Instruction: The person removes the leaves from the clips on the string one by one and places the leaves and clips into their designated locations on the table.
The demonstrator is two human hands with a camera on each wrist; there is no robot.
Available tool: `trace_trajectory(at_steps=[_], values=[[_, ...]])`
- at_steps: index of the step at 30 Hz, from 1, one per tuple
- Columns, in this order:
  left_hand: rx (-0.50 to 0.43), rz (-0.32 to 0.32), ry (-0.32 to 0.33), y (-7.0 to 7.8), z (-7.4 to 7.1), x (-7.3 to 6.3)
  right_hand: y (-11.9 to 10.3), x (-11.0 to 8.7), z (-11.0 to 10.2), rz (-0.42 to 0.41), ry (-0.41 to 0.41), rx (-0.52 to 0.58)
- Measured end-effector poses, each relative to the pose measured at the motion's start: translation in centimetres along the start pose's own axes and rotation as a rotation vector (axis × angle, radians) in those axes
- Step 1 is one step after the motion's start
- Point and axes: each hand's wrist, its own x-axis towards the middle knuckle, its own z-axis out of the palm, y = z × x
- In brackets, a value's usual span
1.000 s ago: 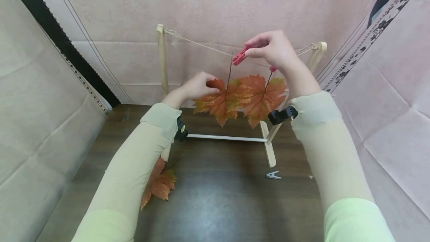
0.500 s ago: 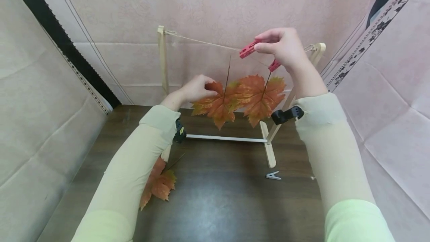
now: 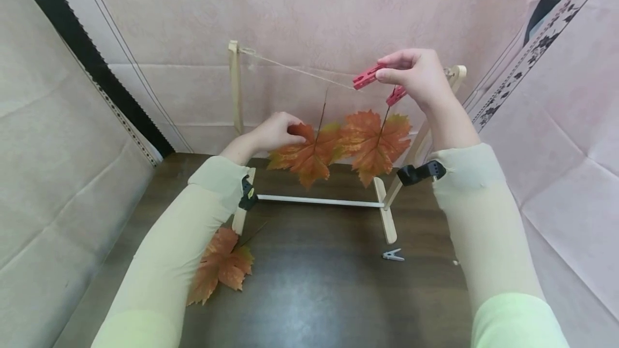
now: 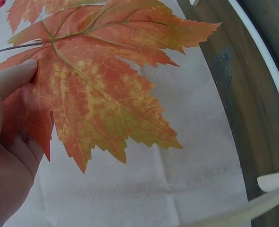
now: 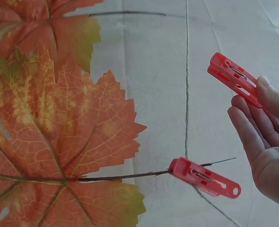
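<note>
My left hand [image 3: 278, 132] pinches an orange maple leaf [image 4: 97, 90] between thumb and fingers, its thin stem pointing up below the string [image 3: 300, 70]. In my right hand [image 3: 418, 77] is a red clothespin [image 5: 233, 78], held by its handle end; the right wrist view shows it apart from the string. A second red clothespin [image 5: 203, 177] clamps the stem of another maple leaf [image 5: 63, 142] to the string. That hanging leaf overlaps or nearly meets the held one in the head view.
The string runs between the posts of a wooden frame [image 3: 235, 87], joined low down by a white rod [image 3: 319, 201]. Another maple leaf [image 3: 224, 267] lies on the dark table [image 3: 309, 294] by my left sleeve. A grey clothespin [image 3: 393, 254] lies near the frame's right foot [image 3: 385, 214].
My right hand has drawn the red clothespin rightward, away from the held leaf's stem. My left hand has shifted slightly left and down with its leaf, opening distance from the hanging leaf.
</note>
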Motion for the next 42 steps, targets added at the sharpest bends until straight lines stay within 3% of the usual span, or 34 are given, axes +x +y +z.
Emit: trace_trajectory(at_steps=[12, 21, 29, 42], values=[[0.067, 0.015, -0.019, -1.8, -1.0, -2.8, 2.1, -1.5, -0.3, -0.05, -0.043, 0.143], [0.08, 0.021, -0.042, -3.3, -1.1, -4.2, 3.8, -2.7, -0.6, -0.025, -0.039, 0.006], [0.073, 0.032, -0.047, -4.5, -1.1, -5.6, 6.4, -4.0, -0.7, -0.011, -0.066, 0.019], [0.091, -0.027, -0.099, -6.3, -0.7, -8.0, 11.2, -6.2, -0.8, 0.016, -0.251, -0.035]])
